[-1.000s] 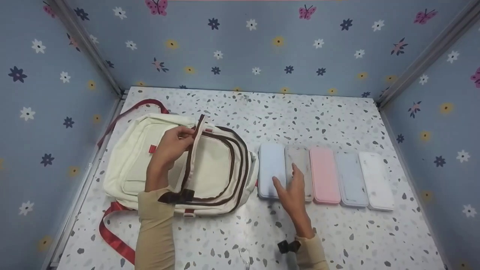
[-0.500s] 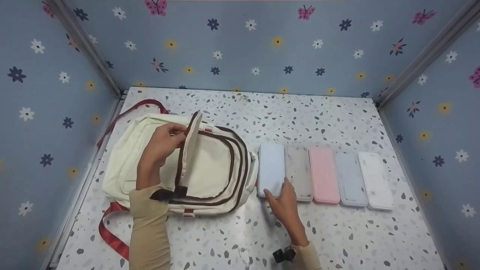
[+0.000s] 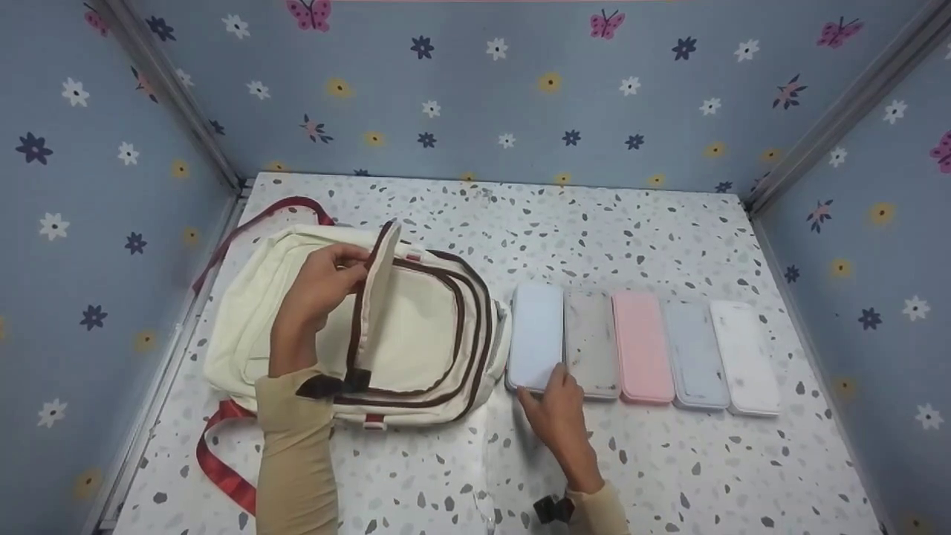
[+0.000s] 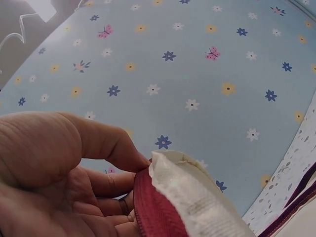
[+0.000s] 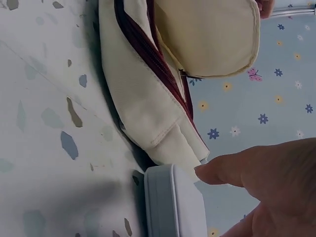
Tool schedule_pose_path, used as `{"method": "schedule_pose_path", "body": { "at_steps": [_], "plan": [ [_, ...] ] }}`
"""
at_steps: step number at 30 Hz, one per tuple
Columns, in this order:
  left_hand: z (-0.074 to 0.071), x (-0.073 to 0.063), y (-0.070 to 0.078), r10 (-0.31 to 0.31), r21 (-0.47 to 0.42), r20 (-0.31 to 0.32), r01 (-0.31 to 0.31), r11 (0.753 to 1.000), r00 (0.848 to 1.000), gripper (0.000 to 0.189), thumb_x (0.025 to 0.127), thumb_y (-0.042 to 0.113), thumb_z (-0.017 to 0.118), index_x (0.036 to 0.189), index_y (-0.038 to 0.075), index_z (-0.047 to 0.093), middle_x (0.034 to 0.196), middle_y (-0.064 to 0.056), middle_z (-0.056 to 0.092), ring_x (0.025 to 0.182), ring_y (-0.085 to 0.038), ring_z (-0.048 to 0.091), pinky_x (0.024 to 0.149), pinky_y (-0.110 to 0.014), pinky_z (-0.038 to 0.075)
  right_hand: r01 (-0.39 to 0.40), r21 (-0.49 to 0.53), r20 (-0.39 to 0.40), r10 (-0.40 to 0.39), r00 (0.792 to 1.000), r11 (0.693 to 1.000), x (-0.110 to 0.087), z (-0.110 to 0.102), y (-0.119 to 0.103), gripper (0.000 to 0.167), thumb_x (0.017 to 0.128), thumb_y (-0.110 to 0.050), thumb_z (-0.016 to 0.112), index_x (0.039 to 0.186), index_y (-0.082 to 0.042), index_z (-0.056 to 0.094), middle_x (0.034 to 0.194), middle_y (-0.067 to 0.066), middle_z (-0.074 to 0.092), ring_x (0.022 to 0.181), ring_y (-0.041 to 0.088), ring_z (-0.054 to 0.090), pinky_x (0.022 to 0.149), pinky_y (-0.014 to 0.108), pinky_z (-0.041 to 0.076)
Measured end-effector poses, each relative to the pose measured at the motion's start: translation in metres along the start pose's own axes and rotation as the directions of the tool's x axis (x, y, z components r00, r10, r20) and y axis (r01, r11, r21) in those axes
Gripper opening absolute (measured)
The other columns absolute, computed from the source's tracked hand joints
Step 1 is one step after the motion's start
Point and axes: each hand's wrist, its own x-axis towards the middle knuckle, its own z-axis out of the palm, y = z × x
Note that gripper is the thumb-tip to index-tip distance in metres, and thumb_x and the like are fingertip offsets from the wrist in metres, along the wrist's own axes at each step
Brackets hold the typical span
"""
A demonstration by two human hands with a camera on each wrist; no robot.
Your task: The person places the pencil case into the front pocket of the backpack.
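Note:
A cream backpack (image 3: 297,245) with dark red zips lies on the table at left. My left hand (image 3: 316,286) pinches the edge of its front pocket flap (image 4: 197,197) between thumb and fingers, holding the flap raised. The pocket's inside (image 3: 420,319) shows beneath. Right of the bag lies a light blue case (image 3: 538,334), long with rounded corners. My right hand (image 3: 559,412) grips its near end, thumb at the left corner and fingers along the right edge. In the right wrist view, the thumb (image 5: 222,170) is close by the case's corner; the fingertips are out of sight.
In a row to the right lie a grey case (image 3: 592,342), a pink case (image 3: 643,349), a grey-blue case (image 3: 696,357) and a white case (image 3: 745,360). Red straps (image 3: 230,475) trail from the backpack. Flower-patterned walls (image 3: 475,89) enclose the speckled table (image 3: 520,230).
My left hand has drawn the flap further left, then held still. My right hand has come down and left onto the light blue case's near end, and the case has shifted slightly left.

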Motion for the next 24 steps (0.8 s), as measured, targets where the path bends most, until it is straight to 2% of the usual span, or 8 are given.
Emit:
{"method": "schedule_pose_path", "body": {
  "at_steps": [5,8,14,24],
  "plan": [
    [0.0,-0.001,-0.001,0.018,-0.019,0.003,-0.018,1.0,1.0,0.031,0.092,0.002,0.047,0.12,-0.008,0.053,0.102,-0.01,0.052,0.087,-0.012,0.055,0.077,-0.022,0.052,0.013,0.089,-0.023,-0.011,1.0,0.996,-0.005,0.018,0.001,0.089,0.084,-0.033,0.07,0.145,0.011,0.023,0.145,0.038,0.023,0.135,0.05,0.026,0.11,0.055,0.028],
    [0.001,-0.002,-0.002,0.019,-0.032,0.006,-0.019,0.999,1.0,0.03,0.091,0.001,0.047,0.119,-0.008,0.053,0.101,-0.009,0.052,0.087,-0.012,0.055,0.077,-0.021,0.052,0.026,0.154,-0.083,-0.013,0.996,0.988,-0.005,0.034,0.004,0.091,0.083,-0.033,0.071,0.147,0.007,0.021,0.149,0.036,0.015,0.139,0.049,0.018,0.113,0.055,0.025],
    [0.0,-0.003,-0.001,0.02,-0.036,0.009,-0.02,0.999,1.0,0.03,0.091,0.001,0.047,0.119,-0.008,0.053,0.101,-0.009,0.052,0.088,-0.012,0.056,0.078,-0.021,0.053,0.063,0.185,-0.229,-0.019,0.973,0.981,0.0,0.06,0.01,0.093,0.082,-0.035,0.072,0.149,0.002,0.02,0.15,0.033,0.012,0.139,0.047,0.017,0.112,0.056,0.024],
    [0.001,-0.004,-0.004,0.032,-0.054,0.014,-0.031,0.998,0.999,0.028,0.092,0.001,0.047,0.118,-0.009,0.052,0.101,-0.009,0.053,0.087,-0.01,0.055,0.077,-0.021,0.052,-0.009,0.146,-0.267,0.048,0.963,0.989,0.005,0.066,0.005,0.099,0.083,-0.05,0.066,0.15,0.004,0.015,0.15,0.033,0.014,0.138,0.047,0.02,0.112,0.055,0.022]
  ]
}}
